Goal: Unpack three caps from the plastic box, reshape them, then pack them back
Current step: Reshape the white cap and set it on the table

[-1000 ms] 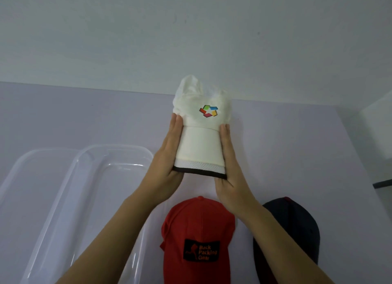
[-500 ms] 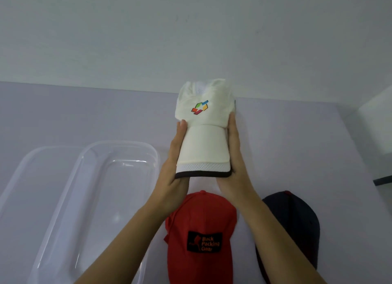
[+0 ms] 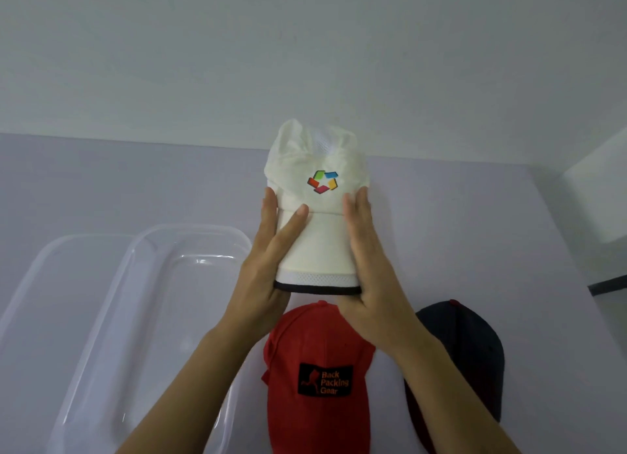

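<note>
- The white cap [image 3: 317, 236] is up in the air over the counter [image 3: 441, 223], held between both hands.
- The left hand [image 3: 268, 270] presses the left side of the brim, thumb on top; the right hand [image 3: 369, 267] presses the right side – both clamped on the cap.
- Its soft top (with a colourful badge) is crumpled.
- The red cap [image 3: 315, 379] lies flat below the hands, the dark cap [image 3: 468, 358] just beside it on the right.
- The clear plastic box [image 3: 142, 270] sits to the left – nothing in it.
</note>
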The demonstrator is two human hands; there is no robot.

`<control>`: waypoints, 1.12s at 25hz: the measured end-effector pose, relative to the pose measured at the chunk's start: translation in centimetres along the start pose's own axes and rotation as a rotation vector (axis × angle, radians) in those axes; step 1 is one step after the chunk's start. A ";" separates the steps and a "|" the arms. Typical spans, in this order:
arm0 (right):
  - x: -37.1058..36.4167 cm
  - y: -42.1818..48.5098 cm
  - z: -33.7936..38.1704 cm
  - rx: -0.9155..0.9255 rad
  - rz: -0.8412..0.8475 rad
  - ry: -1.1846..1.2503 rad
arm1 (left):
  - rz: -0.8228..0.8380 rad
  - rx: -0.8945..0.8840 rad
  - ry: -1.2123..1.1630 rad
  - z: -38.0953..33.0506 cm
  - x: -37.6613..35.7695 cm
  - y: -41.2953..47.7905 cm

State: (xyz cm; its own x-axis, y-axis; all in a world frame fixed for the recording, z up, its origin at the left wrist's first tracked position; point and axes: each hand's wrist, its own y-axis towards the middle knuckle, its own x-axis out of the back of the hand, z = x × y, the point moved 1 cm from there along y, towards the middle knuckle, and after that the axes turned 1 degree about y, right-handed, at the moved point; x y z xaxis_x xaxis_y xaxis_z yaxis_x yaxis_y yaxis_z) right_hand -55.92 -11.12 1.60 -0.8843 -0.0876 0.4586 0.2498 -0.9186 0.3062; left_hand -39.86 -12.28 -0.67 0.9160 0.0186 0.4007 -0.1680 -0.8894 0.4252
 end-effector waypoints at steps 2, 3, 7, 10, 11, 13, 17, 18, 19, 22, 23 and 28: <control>-0.7 -0.7 -0.1 -0.064 -0.005 0.147 | -0.014 0.043 -0.130 -0.6 -1.4 -0.8; -1.4 -0.8 0.6 -0.051 -0.035 0.200 | -0.022 0.087 -0.206 -1.2 -1.9 -1.2; -2.8 -1.3 1.5 -0.025 -0.112 0.280 | -0.016 0.147 -0.306 -2.1 -1.8 -1.3; -1.0 -1.6 -0.1 0.053 -0.016 0.096 | 0.176 -0.042 0.016 -0.8 0.3 -1.1; -0.1 -1.6 -0.9 0.064 0.025 0.006 | 0.251 -0.054 0.069 -0.1 1.2 -1.0; 1.4 -1.7 -2.2 0.119 0.066 -0.159 | 0.296 0.079 -0.066 0.5 2.8 -0.1; 2.8 -2.1 -3.0 0.250 0.092 -0.373 | 0.060 0.405 -0.452 -0.5 4.2 4.3; 3.0 -2.1 -3.1 0.256 0.084 -0.399 | 0.094 0.423 -0.354 -1.0 4.0 5.6; 3.1 -2.1 -3.1 0.251 0.073 -0.410 | 0.165 0.429 -0.256 -1.5 3.6 6.5; 2.9 -2.2 -3.2 0.248 0.058 -0.417 | 0.313 0.486 -0.231 -2.2 2.0 7.4; 2.8 -2.3 -3.2 0.253 0.055 -0.422 | 0.318 0.498 -0.253 -2.2 1.6 7.3; 2.3 -2.3 -2.7 0.154 0.222 -0.534 | 0.129 0.435 -0.291 -2.0 1.7 7.3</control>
State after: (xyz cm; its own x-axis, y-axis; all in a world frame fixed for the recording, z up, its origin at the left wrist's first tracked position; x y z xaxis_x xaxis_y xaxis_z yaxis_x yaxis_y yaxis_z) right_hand -59.59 -10.27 -0.31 -0.4941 -0.0287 0.8689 0.4954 -0.8306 0.2542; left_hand -40.25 -17.83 4.76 0.9713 -0.1759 0.1599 -0.1762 -0.9843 -0.0124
